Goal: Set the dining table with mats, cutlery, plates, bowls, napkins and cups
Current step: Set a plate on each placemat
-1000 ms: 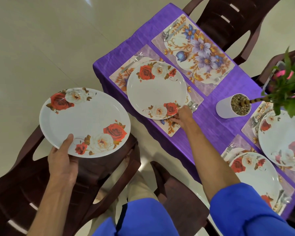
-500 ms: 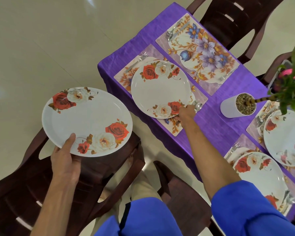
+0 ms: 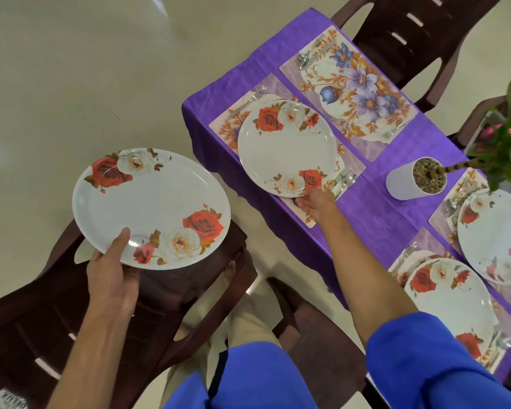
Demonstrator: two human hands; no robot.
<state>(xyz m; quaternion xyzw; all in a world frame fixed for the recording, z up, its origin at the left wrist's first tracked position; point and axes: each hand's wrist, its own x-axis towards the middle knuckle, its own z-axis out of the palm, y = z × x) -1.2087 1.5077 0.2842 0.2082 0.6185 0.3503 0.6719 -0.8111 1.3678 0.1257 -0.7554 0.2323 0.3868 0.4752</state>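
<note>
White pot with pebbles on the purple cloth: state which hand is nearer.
Right. The right hand is at the table beside the white pot with pebbles; the left hand holds a rose-patterned plate off the table.

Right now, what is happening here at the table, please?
A person is laying rose-patterned plates. The right hand touches the near rim of the plate on the corner mat; whether it grips is unclear. The left hand holds a spare plate over a brown chair. The far floral mat has cutlery but no plate yet.
</note>
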